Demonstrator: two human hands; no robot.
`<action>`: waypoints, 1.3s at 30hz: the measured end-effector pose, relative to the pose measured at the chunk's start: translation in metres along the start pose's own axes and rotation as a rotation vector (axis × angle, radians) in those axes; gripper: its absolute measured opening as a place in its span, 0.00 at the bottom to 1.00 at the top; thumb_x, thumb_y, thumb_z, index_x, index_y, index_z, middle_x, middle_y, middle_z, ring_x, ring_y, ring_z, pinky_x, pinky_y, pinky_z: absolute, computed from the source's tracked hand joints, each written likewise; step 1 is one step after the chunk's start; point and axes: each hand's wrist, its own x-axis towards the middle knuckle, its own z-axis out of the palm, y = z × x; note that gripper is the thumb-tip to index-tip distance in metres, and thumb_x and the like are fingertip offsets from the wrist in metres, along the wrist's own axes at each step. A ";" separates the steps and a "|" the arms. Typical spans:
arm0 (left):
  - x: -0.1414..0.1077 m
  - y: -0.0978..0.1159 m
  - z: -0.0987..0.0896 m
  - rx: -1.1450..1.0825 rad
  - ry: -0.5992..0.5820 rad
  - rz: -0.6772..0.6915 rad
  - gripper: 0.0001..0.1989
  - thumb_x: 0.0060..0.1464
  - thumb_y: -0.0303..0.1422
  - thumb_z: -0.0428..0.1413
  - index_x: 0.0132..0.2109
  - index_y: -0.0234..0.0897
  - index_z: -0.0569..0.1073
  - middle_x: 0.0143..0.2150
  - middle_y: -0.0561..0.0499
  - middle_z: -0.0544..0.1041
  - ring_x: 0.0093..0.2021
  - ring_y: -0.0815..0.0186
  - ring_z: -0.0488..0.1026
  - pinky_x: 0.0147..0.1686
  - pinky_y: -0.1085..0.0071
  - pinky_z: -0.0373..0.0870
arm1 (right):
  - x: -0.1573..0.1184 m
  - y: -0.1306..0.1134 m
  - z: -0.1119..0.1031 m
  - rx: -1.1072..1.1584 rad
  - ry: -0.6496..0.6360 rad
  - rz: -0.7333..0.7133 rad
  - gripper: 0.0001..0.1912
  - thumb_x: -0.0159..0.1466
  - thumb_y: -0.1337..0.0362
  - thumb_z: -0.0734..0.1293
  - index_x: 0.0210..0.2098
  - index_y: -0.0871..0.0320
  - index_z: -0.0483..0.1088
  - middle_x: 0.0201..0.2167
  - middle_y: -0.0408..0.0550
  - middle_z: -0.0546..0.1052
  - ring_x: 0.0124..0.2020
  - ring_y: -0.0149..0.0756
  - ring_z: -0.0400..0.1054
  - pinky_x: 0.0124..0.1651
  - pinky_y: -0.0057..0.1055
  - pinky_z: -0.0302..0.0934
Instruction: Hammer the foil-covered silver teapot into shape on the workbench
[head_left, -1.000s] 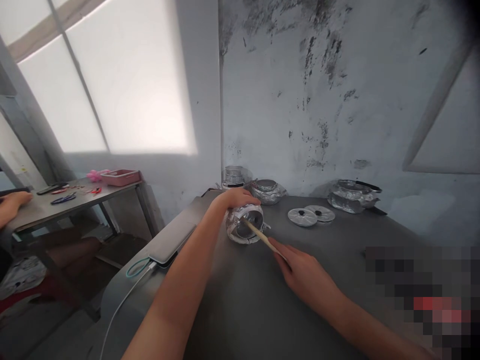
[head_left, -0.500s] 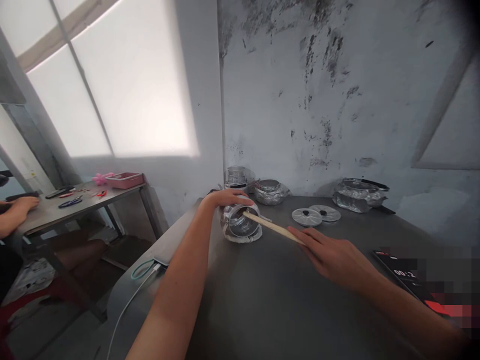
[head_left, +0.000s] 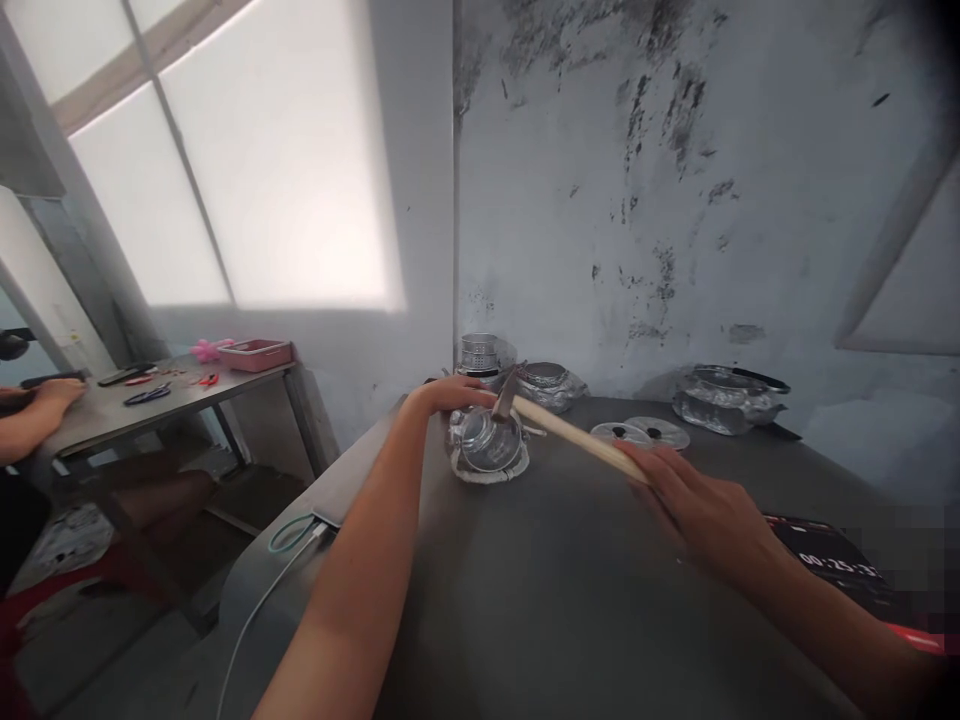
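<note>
Currently, the right hand [head_left: 694, 490] holds a hammer [head_left: 574, 432], its grip closed around the wooden handle and its head at the upper rim of a foil-wrapped pot [head_left: 491, 445]. The pot lies tipped, opening toward the wearer, on the grey desk [head_left: 517, 590]. The left hand [head_left: 457, 393] rests on the pot's upper side; whether its grip is wide or narrow cannot be determined. Two clear lids [head_left: 658, 433] with black knobs lie overlapping to the right, near another foil-wrapped pan [head_left: 724, 405].
</note>
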 end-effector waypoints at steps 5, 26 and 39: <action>0.001 0.014 -0.003 0.001 0.042 0.034 0.46 0.44 0.62 0.60 0.66 0.47 0.64 0.70 0.50 0.60 0.65 0.46 0.61 0.56 0.61 0.67 | 0.004 -0.005 -0.006 0.091 0.035 0.239 0.20 0.72 0.58 0.54 0.59 0.59 0.61 0.44 0.54 0.78 0.29 0.38 0.74 0.21 0.28 0.56; -0.011 0.047 -0.008 0.107 0.065 -0.010 0.47 0.46 0.65 0.56 0.66 0.43 0.63 0.67 0.45 0.64 0.62 0.42 0.64 0.52 0.61 0.68 | 0.004 0.000 -0.004 0.206 -0.063 0.482 0.20 0.72 0.54 0.53 0.59 0.53 0.60 0.44 0.48 0.78 0.34 0.38 0.73 0.27 0.30 0.59; -0.021 0.058 -0.011 0.049 0.053 0.039 0.43 0.48 0.63 0.56 0.64 0.45 0.65 0.58 0.46 0.73 0.53 0.48 0.73 0.43 0.65 0.70 | 0.003 0.003 -0.001 0.176 -0.120 0.513 0.22 0.72 0.53 0.51 0.58 0.55 0.63 0.44 0.51 0.79 0.37 0.42 0.75 0.28 0.32 0.62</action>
